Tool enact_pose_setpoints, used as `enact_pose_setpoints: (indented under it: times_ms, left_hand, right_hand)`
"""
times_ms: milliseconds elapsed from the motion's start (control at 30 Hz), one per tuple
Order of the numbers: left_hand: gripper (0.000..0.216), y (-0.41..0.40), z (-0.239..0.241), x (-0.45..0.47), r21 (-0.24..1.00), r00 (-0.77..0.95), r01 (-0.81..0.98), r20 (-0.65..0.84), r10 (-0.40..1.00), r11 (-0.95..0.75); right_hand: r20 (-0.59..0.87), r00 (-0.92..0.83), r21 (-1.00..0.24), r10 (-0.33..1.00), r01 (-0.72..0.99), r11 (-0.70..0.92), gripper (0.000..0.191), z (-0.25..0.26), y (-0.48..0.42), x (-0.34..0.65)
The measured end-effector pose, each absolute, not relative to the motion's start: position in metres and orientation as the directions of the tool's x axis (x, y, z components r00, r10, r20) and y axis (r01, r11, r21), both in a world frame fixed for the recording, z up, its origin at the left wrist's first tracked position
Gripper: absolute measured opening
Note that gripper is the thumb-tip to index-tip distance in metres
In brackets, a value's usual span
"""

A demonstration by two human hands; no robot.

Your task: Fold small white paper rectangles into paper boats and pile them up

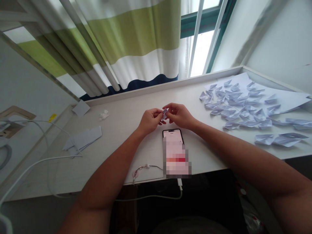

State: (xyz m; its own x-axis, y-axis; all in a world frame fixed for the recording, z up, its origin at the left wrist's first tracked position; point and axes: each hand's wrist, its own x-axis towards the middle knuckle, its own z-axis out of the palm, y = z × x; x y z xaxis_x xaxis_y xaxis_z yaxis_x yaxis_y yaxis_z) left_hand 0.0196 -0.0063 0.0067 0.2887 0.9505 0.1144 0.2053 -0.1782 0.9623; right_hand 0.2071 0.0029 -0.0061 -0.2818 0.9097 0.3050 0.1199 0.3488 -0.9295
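Both hands meet over the middle of the white desk (126, 117), pinching a small folded piece of white paper (165, 114) between them. My left hand (150, 120) grips its left side with closed fingers. My right hand (179, 114) holds the right side, fingers curled round it. Just below the hands a phone (175, 148) lies flat on the desk with its screen lit.
Several folded white paper boats (240, 105) are spread over paper sheets at the right. Cut paper pieces (83, 139) lie at the left, a crumpled scrap (103, 114) further back. A white cable (156, 197) plugs into the phone; a striped curtain (126, 42) and window lie behind.
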Motion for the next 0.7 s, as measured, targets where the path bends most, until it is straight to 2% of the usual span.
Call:
enact_pose_setpoints:
  times_ms: [233, 400, 533, 600, 700]
  left_hand:
    - [0.024, -0.006, 0.005, 0.02, 0.934, 0.238, 0.321, 0.079, 0.968, -0.156]
    - [0.016, -0.005, 0.017, 0.017, 0.935, 0.183, 0.346, 0.021, 0.983, -0.085]
    - [0.016, -0.009, 0.04, -0.01, 0.847, 0.167, 0.512, 0.066, 0.984, -0.144]
    - [0.014, -0.016, 0.05, -0.038, 0.804, 0.102, 0.581, 0.08, 0.992, -0.124]
    - [0.005, -0.037, 0.056, -0.092, 0.814, -0.097, 0.581, 0.055, 0.994, 0.012]
  right_hand:
    - [0.223, -0.235, -0.954, 0.946, 0.146, 0.262, 0.017, -0.008, 0.004, 0.204]
    - [0.134, -0.248, -0.987, 0.96, 0.049, 0.15, 0.007, 0.005, 0.003, 0.196]
    - [0.068, -0.314, -0.99, 0.947, 0.093, 0.102, 0.006, 0.028, 0.012, 0.171]
    - [0.041, -0.377, -0.984, 0.925, 0.146, 0.103, 0.009, 0.04, 0.018, 0.144]
    - [0.011, -0.484, -0.974, 0.875, 0.192, 0.119, 0.013, 0.052, 0.022, 0.084]
